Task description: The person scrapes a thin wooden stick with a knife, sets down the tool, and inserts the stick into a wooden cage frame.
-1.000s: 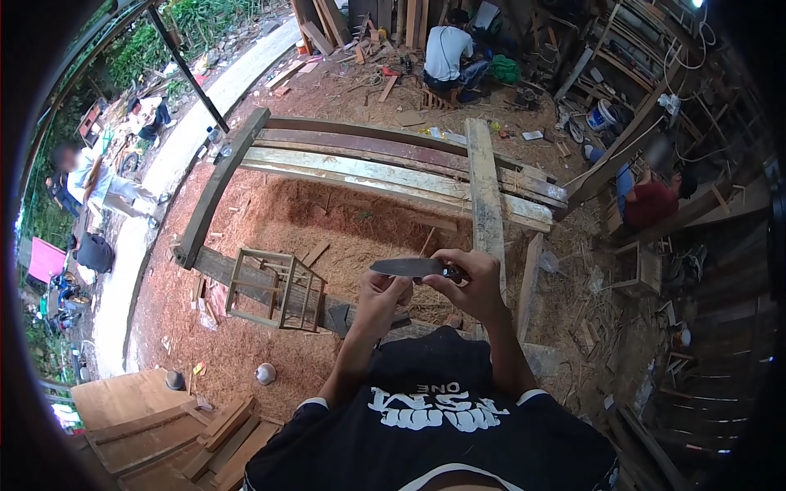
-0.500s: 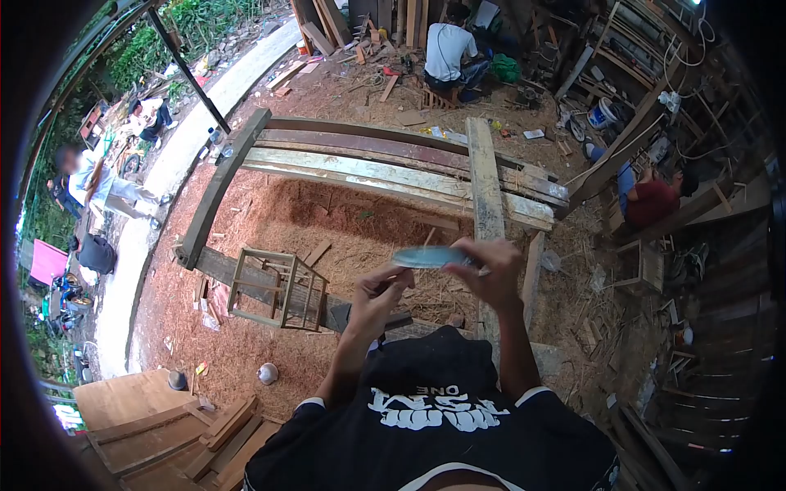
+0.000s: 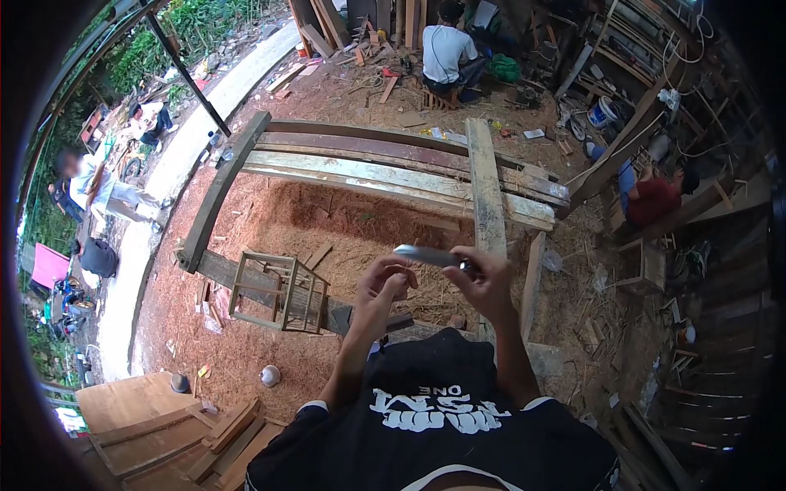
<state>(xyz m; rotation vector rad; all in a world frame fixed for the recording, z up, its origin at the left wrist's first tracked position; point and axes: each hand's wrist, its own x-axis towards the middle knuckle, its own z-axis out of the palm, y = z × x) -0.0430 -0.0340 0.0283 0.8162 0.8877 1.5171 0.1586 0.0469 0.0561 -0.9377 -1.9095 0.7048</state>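
My right hand (image 3: 485, 282) is closed around one end of a slim grey-blue object (image 3: 427, 255) with a rounded far end; motion blur hides its exact kind. It points left, over my left hand (image 3: 383, 286), whose fingers are curled with the thumb near the fingertips. Whether anything small is pinched there I cannot make out. Both hands are raised in front of my chest, above a wooden bench-like frame with long painted planks (image 3: 352, 170) and a crossing board (image 3: 485, 184).
A small wooden stool frame (image 3: 282, 290) stands left of my hands on a dark beam (image 3: 214, 266). Boards (image 3: 225, 425) lie at lower left. Sawdust covers the ground. Co-workers sit at the back (image 3: 446, 53) and right (image 3: 655, 200); another person (image 3: 102, 184) is on the path.
The grey-blue object has tilted, its left end rising and its face now looking narrower. My left fingers have shifted slightly and sit just below its left end.
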